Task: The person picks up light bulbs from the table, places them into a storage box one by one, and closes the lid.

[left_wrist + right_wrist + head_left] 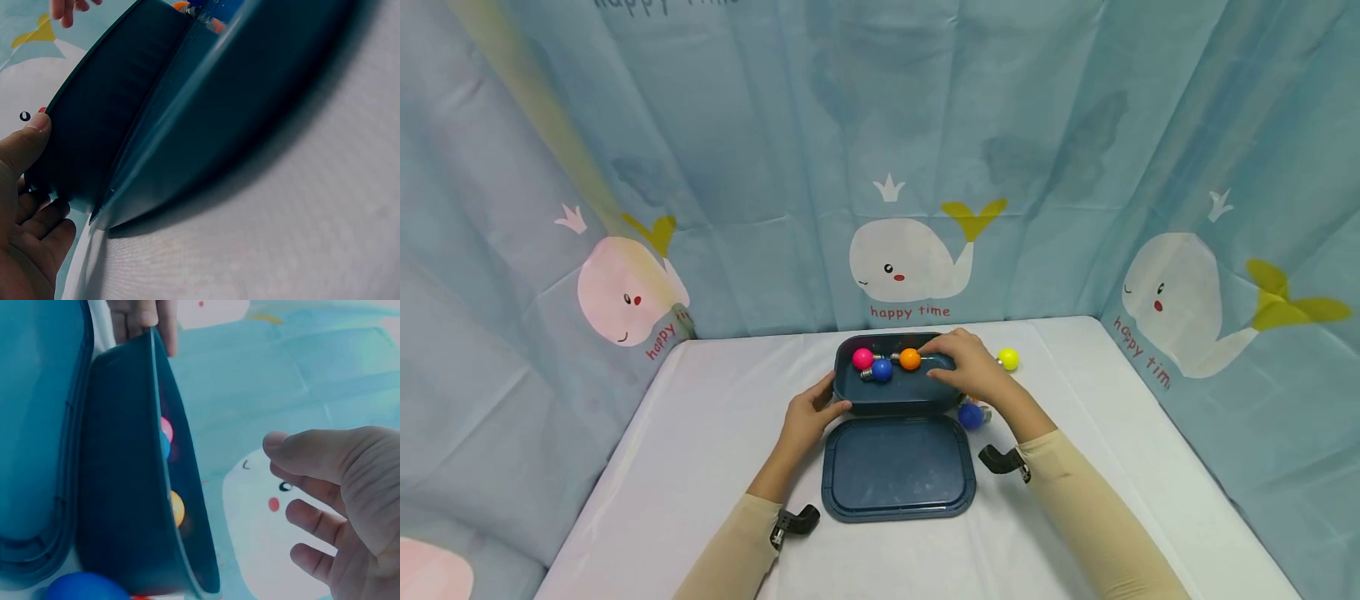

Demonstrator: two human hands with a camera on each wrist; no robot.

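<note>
A dark blue plastic box (898,409) holds small light bulbs with screw bases: a pink bulb (862,359), a blue bulb (882,370) and an orange bulb (910,359). My left hand (804,421) grips the box's left end, thumb at the rim and fingers against the outside in the left wrist view. Over the box's right end is my right hand (967,364). Its thumb and fingers are apart with nothing between them in the right wrist view. The box's wall (122,469) hides part of the bulbs there.
The dark blue lid (898,467) lies flat in front of the box. Right of the box, on the white table (715,433), are a yellow bulb (1008,359) and another blue bulb (971,416), with something orange partly hidden behind the right hand. A whale-print curtain (760,250) surrounds the table.
</note>
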